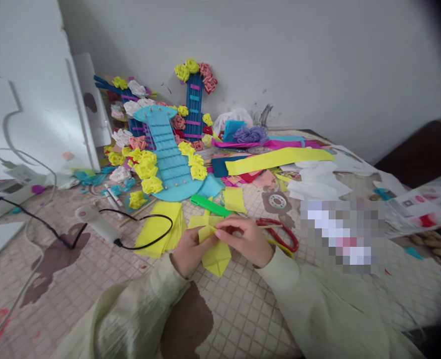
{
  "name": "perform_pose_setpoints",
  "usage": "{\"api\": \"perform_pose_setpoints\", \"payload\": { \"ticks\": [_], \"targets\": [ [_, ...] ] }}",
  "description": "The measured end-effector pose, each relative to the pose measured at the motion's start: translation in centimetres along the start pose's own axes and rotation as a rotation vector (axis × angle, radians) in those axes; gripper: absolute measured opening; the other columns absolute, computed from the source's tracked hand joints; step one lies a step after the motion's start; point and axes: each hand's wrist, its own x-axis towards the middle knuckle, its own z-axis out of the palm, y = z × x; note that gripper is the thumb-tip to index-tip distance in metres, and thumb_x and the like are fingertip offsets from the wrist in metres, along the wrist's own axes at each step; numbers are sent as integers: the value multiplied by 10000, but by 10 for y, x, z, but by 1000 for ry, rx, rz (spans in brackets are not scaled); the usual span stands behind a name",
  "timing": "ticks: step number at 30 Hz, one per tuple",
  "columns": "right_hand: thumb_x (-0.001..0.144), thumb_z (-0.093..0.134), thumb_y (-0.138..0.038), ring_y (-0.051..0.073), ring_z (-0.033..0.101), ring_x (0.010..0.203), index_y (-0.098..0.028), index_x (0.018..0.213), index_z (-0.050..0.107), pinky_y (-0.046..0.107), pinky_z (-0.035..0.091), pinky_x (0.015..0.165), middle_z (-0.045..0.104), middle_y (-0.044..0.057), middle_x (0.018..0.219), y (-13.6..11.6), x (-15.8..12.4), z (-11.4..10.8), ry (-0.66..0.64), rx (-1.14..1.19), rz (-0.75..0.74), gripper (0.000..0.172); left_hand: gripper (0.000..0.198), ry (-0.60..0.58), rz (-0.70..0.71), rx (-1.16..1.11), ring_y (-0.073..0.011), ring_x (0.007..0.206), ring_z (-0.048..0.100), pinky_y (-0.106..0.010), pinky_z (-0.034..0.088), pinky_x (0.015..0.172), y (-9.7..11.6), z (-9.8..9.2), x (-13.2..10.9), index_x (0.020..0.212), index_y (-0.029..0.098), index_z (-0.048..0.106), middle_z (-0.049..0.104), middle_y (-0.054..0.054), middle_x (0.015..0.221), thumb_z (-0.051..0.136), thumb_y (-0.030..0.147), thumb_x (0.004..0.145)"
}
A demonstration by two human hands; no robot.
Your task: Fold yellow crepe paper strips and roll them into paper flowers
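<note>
A folded piece of yellow crepe paper (216,259) is pinched between my two hands, its pointed lower end hanging over the table. My left hand (191,249) grips its left side with thumb and fingers. At its upper edge, the fingertips of my right hand (248,240) press together on the paper. A thin wooden stick (270,226) shows behind my right hand; whether that hand holds it, I cannot tell. Close by lie red-handled scissors (290,242), a green-handled tool (210,205), and a stack of yellow paper sheets (156,234) to the left.
A light-blue guitar-shaped piece (168,159) with strings and yellow paper flowers (145,167) stands behind. A white glue gun (97,224) with a black cable lies left. Yellow strip (280,160), white paper scraps (318,182) and a clear plastic bag (426,204) lie right.
</note>
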Motion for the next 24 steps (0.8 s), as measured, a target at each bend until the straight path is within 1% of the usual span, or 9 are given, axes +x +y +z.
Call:
{"api": "perform_pose_setpoints", "payload": {
  "ticks": [2,5,8,12,18,24],
  "targets": [
    [703,581,-263,138,561,692,-162,762,648,261,444,607,623,41,759,2,1,1,-7,45,56,135,246,6,-17,15,-89,526,478,-193,372,485,0,1,0,722,106,606,552,8,603,610,346,671],
    [696,583,-266,137,567,678,-157,725,633,268,449,624,631,33,722,5,2,2,-13,131,143,123,255,56,-32,40,-75,489,446,-180,340,447,-1,1,0,690,104,597,521,19,568,617,356,662],
    [690,589,-287,137,569,676,-155,741,632,274,450,637,637,34,724,6,3,2,-31,177,201,148,259,78,-31,50,-74,486,446,-178,339,443,-1,1,1,681,104,594,519,22,566,626,359,650],
    [695,584,-315,144,570,701,-160,770,643,281,447,649,648,40,766,6,3,2,-59,190,211,182,248,27,-46,20,-72,470,447,-178,341,433,-1,1,1,667,112,595,520,29,556,623,358,649],
    [683,592,-308,135,559,682,-158,727,635,280,439,652,640,28,728,9,4,2,-55,201,248,162,228,24,-76,6,-95,487,491,-198,375,450,-1,1,-1,651,120,606,564,15,575,636,344,618],
    [670,602,-312,128,551,673,-155,722,628,272,435,647,627,20,717,11,4,3,-67,218,254,168,242,17,-64,22,-94,499,484,-195,379,455,2,2,-2,650,111,601,558,9,579,638,348,615]
  ]
}}
